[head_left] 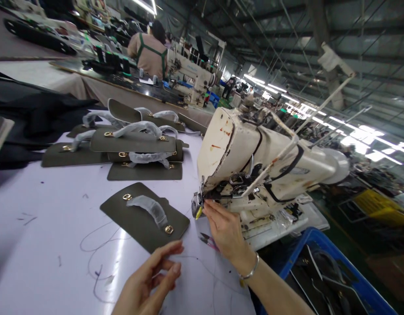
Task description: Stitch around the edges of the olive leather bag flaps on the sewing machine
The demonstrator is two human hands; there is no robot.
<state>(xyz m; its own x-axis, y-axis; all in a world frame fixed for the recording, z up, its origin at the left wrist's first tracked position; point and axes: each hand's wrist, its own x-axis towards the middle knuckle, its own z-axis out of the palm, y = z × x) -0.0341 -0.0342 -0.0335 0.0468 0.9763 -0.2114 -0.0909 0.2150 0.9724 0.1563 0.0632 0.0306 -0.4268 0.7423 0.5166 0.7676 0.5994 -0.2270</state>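
My left hand (pixel 152 280) hovers over the white table (pixel 50 245), its fingers apart and nothing in them. Above it lies a dark green panel (pixel 139 223) with a plastic-wrapped handle (pixel 151 208) and gold rings. My right hand (pixel 226 232), with a bracelet at the wrist, reaches to the needle area of a cream sewing machine (pixel 254 148). Its fingertips are together near a small yellow part (pixel 198 212); whatever they hold is too small to make out. Small scissors (pixel 208 240) with dark blades and pink handles lie beside that hand, partly hidden.
Several green panels with wrapped handles (pixel 132 142) are piled at the table's back. Black material (pixel 34 109) lies at the left. A blue crate (pixel 311 236) with more panels stands at the lower right. Loose threads lie on the table. A person (pixel 151 50) sits farther back.
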